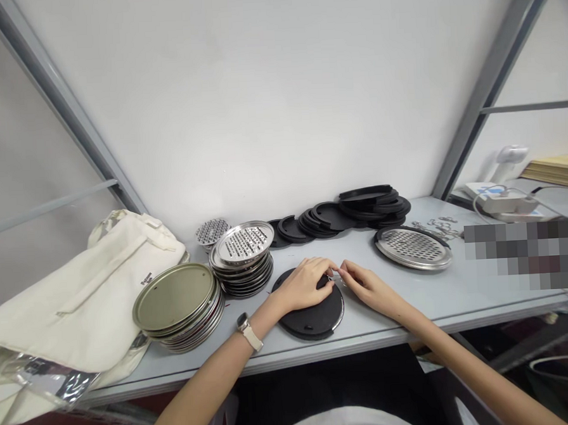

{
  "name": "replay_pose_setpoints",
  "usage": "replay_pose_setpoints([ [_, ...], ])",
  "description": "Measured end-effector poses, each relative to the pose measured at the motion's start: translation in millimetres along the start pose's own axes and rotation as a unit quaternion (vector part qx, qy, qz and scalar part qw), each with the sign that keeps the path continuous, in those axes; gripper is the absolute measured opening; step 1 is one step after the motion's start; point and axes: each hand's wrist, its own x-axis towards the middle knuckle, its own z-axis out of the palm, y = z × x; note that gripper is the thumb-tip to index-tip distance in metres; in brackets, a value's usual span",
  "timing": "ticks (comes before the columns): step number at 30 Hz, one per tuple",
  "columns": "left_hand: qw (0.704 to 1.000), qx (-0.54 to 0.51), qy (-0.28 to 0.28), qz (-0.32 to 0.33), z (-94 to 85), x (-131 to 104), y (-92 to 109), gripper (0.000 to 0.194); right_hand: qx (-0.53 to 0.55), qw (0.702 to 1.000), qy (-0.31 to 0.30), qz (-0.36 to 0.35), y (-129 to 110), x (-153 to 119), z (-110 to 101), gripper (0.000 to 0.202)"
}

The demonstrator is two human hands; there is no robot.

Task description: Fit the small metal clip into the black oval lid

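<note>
A black round disc (313,319) with a shiny rim lies flat near the table's front edge. Across its top lies my left hand (307,284), with thumb and fingers bent together at the disc's right side. My right hand (364,284) meets it there, fingertips pinched. Between the two sets of fingertips shows a small shiny metal piece (336,278), mostly hidden, its exact shape unclear. Similar-looking small metal clips (437,225) lie scattered at the back right. Right of my hands rests a round metal grater plate (412,247) with a black rim piece at its back edge.
Left of the disc stand a stack of olive-green round lids (174,297) and a stack of metal grater plates (245,243). Black ring pieces (332,216) are heaped along the wall. A cream bag (97,279) covers the left end; a white device (502,195) sits at right.
</note>
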Motion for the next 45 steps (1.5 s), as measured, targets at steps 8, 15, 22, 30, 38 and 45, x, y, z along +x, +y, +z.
replay_pose_setpoints([
  [8, 1.000, 0.014, 0.022, 0.005, 2.0, 0.8, -1.0, 0.017, 0.024, 0.999, -0.027, -0.005, 3.2, -0.2, 2.9, 0.028],
  [15, 1.000, 0.009, 0.029, -0.001, 5.1, 0.9, -6.2, 0.020, 0.019, 0.998, -0.055, -0.010, 5.5, -0.7, 3.5, 0.024],
  [22, 0.999, 0.013, 0.035, -0.011, 7.3, 0.3, -8.8, 0.019, -0.002, 0.998, -0.059, -0.016, 7.5, -0.4, 3.6, 0.022],
  [30, 0.997, 0.039, 0.058, -0.038, 6.1, -0.3, -4.0, 0.015, -0.033, 0.998, -0.047, -0.014, 3.5, 0.1, 2.4, 0.027],
  [38, 0.997, -0.028, 0.063, -0.039, 6.7, -1.4, -4.1, 0.020, -0.052, 0.997, -0.048, -0.020, 4.5, 1.1, 1.9, 0.029],
  [45, 0.998, -0.033, 0.045, -0.030, 5.9, -1.2, -1.4, 0.019, -0.065, 0.996, -0.059, -0.024, 2.5, 1.0, 0.9, 0.034],
])
